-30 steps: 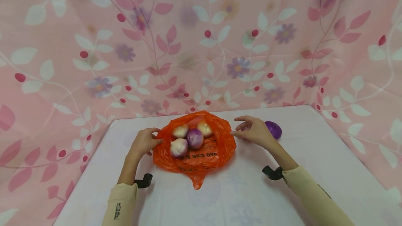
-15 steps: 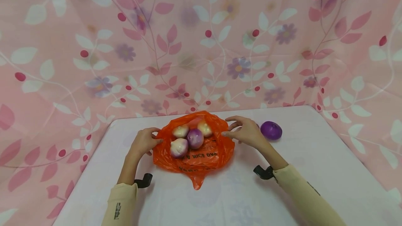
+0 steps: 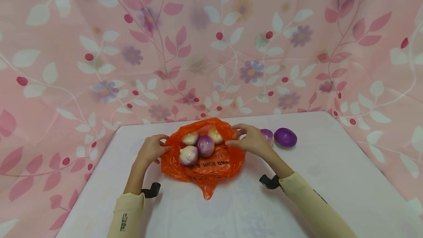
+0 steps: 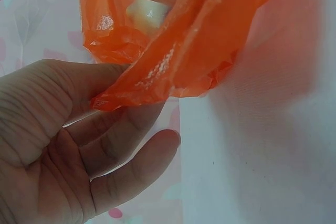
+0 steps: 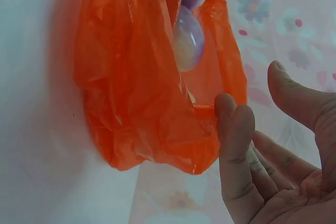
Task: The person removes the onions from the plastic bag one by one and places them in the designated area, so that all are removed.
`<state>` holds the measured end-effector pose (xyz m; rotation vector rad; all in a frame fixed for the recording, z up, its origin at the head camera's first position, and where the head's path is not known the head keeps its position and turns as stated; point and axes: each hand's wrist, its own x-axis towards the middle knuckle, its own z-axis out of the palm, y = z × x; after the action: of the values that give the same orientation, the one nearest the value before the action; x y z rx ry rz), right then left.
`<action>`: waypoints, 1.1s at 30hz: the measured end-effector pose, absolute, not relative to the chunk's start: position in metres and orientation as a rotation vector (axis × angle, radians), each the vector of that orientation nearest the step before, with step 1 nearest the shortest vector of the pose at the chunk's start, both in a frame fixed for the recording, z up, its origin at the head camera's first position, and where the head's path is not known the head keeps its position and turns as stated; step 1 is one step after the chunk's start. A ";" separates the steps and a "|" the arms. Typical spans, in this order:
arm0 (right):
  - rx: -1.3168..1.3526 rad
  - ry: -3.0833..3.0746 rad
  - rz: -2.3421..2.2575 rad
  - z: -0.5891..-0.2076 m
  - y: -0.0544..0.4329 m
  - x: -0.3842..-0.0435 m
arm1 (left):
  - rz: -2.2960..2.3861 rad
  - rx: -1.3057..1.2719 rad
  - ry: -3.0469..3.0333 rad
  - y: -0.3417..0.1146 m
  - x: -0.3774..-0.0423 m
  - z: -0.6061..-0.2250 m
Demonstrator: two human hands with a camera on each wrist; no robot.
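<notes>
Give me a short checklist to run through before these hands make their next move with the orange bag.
1. Mouth of the orange bag open: ok, its contents show from above.
2. Left hand has a firm-looking grip: ok, thumb and fingers pinch the bag's edge.
3. Right hand has a grip too: not ok, its thumb stands apart from its fingers at the bag's other side.
4. Right fingertips touching the bag: cannot tell.
5. Every onion in view bagged, if that is wanted: not ok. Four onions show inside; a pale purple onion and a dark purple onion lie outside on the table.
</notes>
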<state>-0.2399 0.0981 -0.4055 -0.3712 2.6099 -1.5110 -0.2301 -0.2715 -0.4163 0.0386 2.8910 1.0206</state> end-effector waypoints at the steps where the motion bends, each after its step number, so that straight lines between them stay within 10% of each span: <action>1: -0.369 2.609 -1.508 -0.407 0.096 -0.240 | 1.021 0.041 2.891 -0.272 -0.230 -0.416; 33: -0.557 2.760 -1.379 -0.433 0.044 -0.251 | 1.051 0.060 2.890 -0.273 -0.230 -0.418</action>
<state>-0.2505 0.0436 -0.4331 -0.5568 2.7605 -1.3790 -0.2299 -0.2735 -0.4178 0.0601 2.8896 1.0508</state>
